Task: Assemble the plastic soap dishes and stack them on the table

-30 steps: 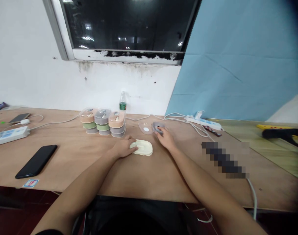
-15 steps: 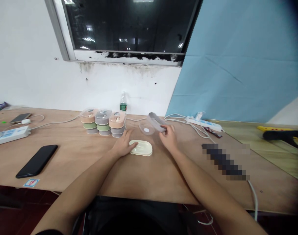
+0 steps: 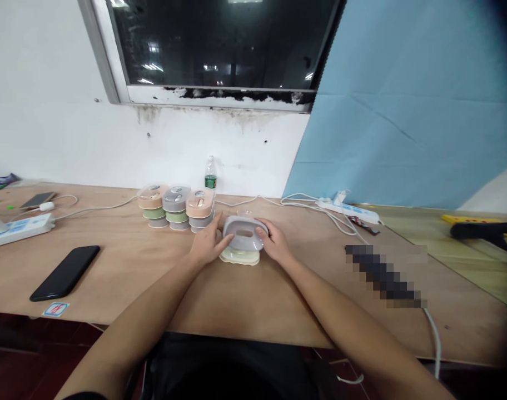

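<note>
Both hands are at a grey plastic tray (image 3: 244,242) with rounded corners and an oval slot in its middle. It is tilted up toward me above a cream, shallow oval dish (image 3: 239,258) on the table, covering the dish's far part. My right hand (image 3: 276,242) grips the tray's right end, thumb on the face and fingers behind. At the left end, my left hand (image 3: 209,242) has its thumb over the tray's edge and its fingers along the side. Behind the tray, a clear lid (image 3: 245,213) is mostly hidden.
Stacked oval boxes in peach (image 3: 200,204), grey and green stand behind my left hand. Beyond them is a plastic bottle (image 3: 210,180). A black phone (image 3: 65,272) lies left, near a power strip (image 3: 22,229). Another power strip (image 3: 349,210) with white cables is at right.
My right hand has brought the grey tray left and nearer, from beside the clear lid to above the cream dish. My left hand has moved its thumb from the dish to the tray's edge.
</note>
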Tool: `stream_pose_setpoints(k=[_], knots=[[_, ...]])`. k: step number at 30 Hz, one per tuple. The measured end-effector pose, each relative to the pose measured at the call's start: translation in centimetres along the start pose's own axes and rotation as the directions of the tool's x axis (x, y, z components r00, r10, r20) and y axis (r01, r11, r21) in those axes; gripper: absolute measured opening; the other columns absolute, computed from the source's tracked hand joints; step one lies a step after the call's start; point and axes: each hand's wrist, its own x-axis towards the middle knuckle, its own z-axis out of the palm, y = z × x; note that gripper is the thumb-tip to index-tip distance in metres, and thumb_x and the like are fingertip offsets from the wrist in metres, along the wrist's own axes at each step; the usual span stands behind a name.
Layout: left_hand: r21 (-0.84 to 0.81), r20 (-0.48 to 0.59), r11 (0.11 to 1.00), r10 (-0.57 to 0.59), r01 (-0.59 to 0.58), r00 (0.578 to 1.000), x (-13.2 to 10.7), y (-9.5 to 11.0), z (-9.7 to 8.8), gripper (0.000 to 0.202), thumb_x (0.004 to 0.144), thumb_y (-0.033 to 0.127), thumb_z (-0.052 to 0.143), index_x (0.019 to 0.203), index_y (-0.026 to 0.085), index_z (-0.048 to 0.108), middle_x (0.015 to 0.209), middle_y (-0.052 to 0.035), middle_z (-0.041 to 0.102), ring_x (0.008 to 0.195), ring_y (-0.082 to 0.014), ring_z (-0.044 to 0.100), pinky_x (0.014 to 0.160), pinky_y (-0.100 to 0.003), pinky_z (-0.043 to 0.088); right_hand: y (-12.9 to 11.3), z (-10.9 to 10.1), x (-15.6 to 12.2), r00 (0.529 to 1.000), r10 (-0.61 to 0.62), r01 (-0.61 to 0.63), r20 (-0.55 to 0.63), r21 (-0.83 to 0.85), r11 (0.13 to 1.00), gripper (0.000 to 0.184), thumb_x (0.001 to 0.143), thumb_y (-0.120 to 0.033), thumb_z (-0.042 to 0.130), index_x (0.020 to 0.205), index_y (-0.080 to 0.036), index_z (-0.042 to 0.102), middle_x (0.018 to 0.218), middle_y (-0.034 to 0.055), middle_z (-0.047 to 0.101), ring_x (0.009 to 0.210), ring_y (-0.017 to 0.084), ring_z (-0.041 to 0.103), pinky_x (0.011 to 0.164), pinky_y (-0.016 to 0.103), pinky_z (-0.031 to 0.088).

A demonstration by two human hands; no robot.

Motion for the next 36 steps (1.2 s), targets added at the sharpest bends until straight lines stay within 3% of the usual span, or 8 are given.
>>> stream_pose_setpoints(k=[4, 11, 16, 21, 24, 27, 30, 36], knots=[[0.05, 0.097, 0.999, -0.002, -0.003, 0.995, 0.3, -0.1, 0.1, 0.049, 0.092, 0.049, 0.046, 0.133, 0.023, 0.049, 0.098, -0.0052, 0.069, 0.085, -0.0211, 0.065, 0.073, -0.03, 0.048, 0.7, 0.4, 0.6, 0.989, 0.08, -0.08, 0.124, -0.001, 0.997, 0.049, 0.091, -0.057, 0.038, 0.107, -0.019, 0.065, 0.097, 0.0053, 0.071, 0.086, 0.022, 0.065, 0.076, 0.031, 0.049], [0.232, 0.223, 0.965, -0.175, 0.122, 0.959, 0.6, -1.2, 0.8, 0.039, 0.093, 0.045, 0.039, 0.112, 0.022, 0.064, 0.089, -0.0068, 0.071, 0.082, -0.0239, 0.066, 0.066, -0.03, 0.046, 1.3, 0.3, 0.7, 0.943, 0.158, -0.11, 0.292, -0.173, 0.979, 0.052, 0.093, -0.054, 0.035, 0.075, -0.019, 0.069, 0.072, 0.0032, 0.07, 0.068, 0.02, 0.062, 0.063, 0.027, 0.043], [0.304, 0.365, 0.945, -0.229, 0.117, 0.903, 0.4, -1.7, 1.3, 0.041, 0.093, 0.044, 0.036, 0.093, 0.021, 0.069, 0.093, -0.0092, 0.072, 0.083, -0.025, 0.066, 0.069, -0.032, 0.047, 1.9, 0.4, 0.6, 0.916, 0.143, -0.061, 0.376, -0.22, 0.974, 0.033, 0.088, -0.046, 0.05, 0.091, -0.022, 0.073, 0.087, 0.0041, 0.073, 0.076, 0.021, 0.064, 0.067, 0.028, 0.046], [0.266, 0.345, 0.955, -0.218, 0.128, 0.913, 0.4, -1.8, 1.5, 0.04, 0.093, 0.046, 0.038, 0.11, 0.022, 0.064, 0.106, -0.0102, 0.07, 0.092, -0.0267, 0.066, 0.074, -0.034, 0.048, 3.3, 1.0, 0.9, 0.972, 0.165, -0.109, 0.165, -0.303, 0.947, 0.048, 0.088, -0.047, 0.05, 0.127, -0.02, 0.058, 0.09, 0.0071, 0.071, 0.079, 0.021, 0.065, 0.074, 0.032, 0.047], [0.274, 0.33, 0.951, -0.231, 0.142, 0.915, 0.4, -1.8, 1.6, 0.043, 0.093, 0.046, 0.038, 0.119, 0.019, 0.06, 0.114, -0.0132, 0.067, 0.099, -0.0296, 0.064, 0.078, -0.037, 0.048, 4.9, 1.1, 1.8, 0.982, 0.143, -0.093, 0.126, -0.342, 0.935, 0.049, 0.09, -0.041, 0.049, 0.133, -0.018, 0.051, 0.1, 0.0096, 0.07, 0.09, 0.023, 0.064, 0.081, 0.034, 0.046], [0.294, 0.328, 0.941, -0.265, 0.169, 0.907, 0.4, -1.9, 1.6, 0.047, 0.094, 0.047, 0.036, 0.126, 0.018, 0.054, 0.116, -0.0145, 0.067, 0.103, -0.0304, 0.063, 0.082, -0.038, 0.047, 6.1, 1.1, 2.5, 0.974, 0.166, -0.089, 0.152, -0.42, 0.903, 0.037, 0.084, -0.034, 0.058, 0.117, -0.018, 0.06, 0.107, 0.0107, 0.068, 0.098, 0.025, 0.062, 0.082, 0.033, 0.045], [0.307, 0.328, 0.933, -0.286, 0.185, 0.9, 0.3, -2.0, 1.7, 0.05, 0.094, 0.049, 0.036, 0.13, 0.018, 0.051, 0.118, -0.0146, 0.066, 0.106, -0.0301, 0.063, 0.084, -0.038, 0.047, 6.3, 0.9, 2.5, 0.967, 0.218, -0.136, 0.131, -0.457, 0.879, 0.022, 0.08, -0.037, 0.062, 0.094, -0.02, 0.062, 0.089, 0.0069, 0.069, 0.082, 0.022, 0.062, 0.071, 0.029, 0.043], [0.255, 0.316, 0.944, -0.284, 0.207, 0.905, 0.3, -2.0, 1.6, 0.054, 0.094, 0.054, 0.034, 0.133, 0.018, 0.049, 0.117, -0.0141, 0.066, 0.107, -0.0316, 0.062, 0.085, -0.04, 0.047, 5.3, -0.2, 1.8, 0.968, 0.216, -0.247, -0.125, -0.346, 0.905, 0.033, 0.072, -0.05, 0.067, 0.082, -0.022, 0.053, 0.067, -0.002, 0.057, 0.06, 0.016, 0.052, 0.057, 0.025, 0.035]])
